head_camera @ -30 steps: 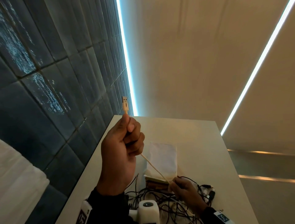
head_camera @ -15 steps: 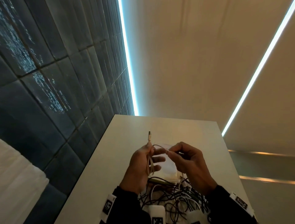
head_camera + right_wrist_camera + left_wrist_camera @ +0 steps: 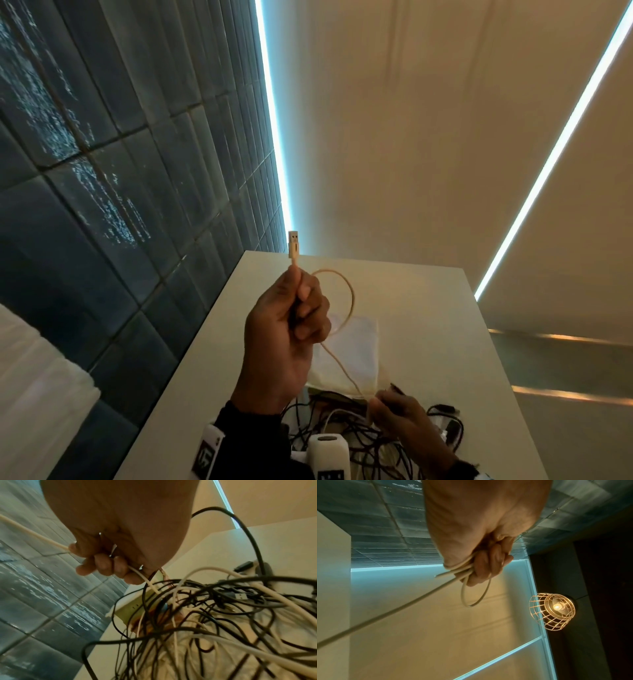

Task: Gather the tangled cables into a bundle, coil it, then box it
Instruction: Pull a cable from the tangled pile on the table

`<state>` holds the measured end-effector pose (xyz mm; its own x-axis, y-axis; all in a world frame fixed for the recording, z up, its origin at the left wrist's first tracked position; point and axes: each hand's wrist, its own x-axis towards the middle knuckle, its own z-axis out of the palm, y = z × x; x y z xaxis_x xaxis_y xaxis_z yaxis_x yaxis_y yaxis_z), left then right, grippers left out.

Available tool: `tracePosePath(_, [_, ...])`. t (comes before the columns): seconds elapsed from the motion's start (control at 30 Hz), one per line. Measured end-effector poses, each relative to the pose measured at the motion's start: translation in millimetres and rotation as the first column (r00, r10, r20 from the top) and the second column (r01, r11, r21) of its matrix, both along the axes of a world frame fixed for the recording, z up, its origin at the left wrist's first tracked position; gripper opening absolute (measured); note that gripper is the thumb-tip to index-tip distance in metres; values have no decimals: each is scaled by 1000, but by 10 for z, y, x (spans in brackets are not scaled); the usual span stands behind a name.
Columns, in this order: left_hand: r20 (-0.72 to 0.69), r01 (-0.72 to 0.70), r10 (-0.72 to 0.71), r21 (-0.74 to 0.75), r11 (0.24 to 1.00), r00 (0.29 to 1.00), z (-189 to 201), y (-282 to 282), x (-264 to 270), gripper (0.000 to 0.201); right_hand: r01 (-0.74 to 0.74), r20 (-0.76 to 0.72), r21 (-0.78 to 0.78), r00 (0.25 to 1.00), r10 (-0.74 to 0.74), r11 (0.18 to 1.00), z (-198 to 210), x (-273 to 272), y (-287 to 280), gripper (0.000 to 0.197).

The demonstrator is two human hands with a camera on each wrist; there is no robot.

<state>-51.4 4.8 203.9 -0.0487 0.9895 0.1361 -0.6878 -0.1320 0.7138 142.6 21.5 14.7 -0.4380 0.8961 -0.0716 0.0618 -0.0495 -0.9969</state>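
Note:
My left hand [image 3: 291, 329] is raised above the table and grips a cream USB cable [image 3: 347, 298], its plug [image 3: 294, 244] pointing up. One loop of that cable [image 3: 471, 595] hangs from the fist. The cable runs down to my right hand [image 3: 394, 409], low over the tangle, whose fingers [image 3: 101, 563] curl round it [image 3: 34, 534]. Beneath lies a heap of black and white tangled cables [image 3: 214, 615] on the table. A flat white box [image 3: 356, 353] lies just beyond the heap, its edge [image 3: 135, 605] under some wires.
The white table [image 3: 428, 308] runs along a dark tiled wall [image 3: 120, 205] on the left. A caged lamp [image 3: 553, 609] hangs overhead. White camera units [image 3: 327, 452] sit at my wrists near the bottom edge.
My left hand has risen again with the plug up and one loop formed. My right hand dropped from beside it back down to the tangle, sliding along the cream cable.

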Motion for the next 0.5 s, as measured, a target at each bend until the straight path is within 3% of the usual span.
tracePosePath(0.2, [190,-29,20,42,999,981,-33,-111,-62,39,-8,88,-37,996,11,999,-178,-37,7,31])
tracePosePath(0.33, [29,-150,155,-132,980,988,-176,-112,-96,35,174,106,13,979,-174,985,71,-65,97,24])
tracePosePath(0.5, [-41,-97,89,-321,942,995,-361,-120,-42,30,244,-67,41,968,-241,969,695,-154,141,14])
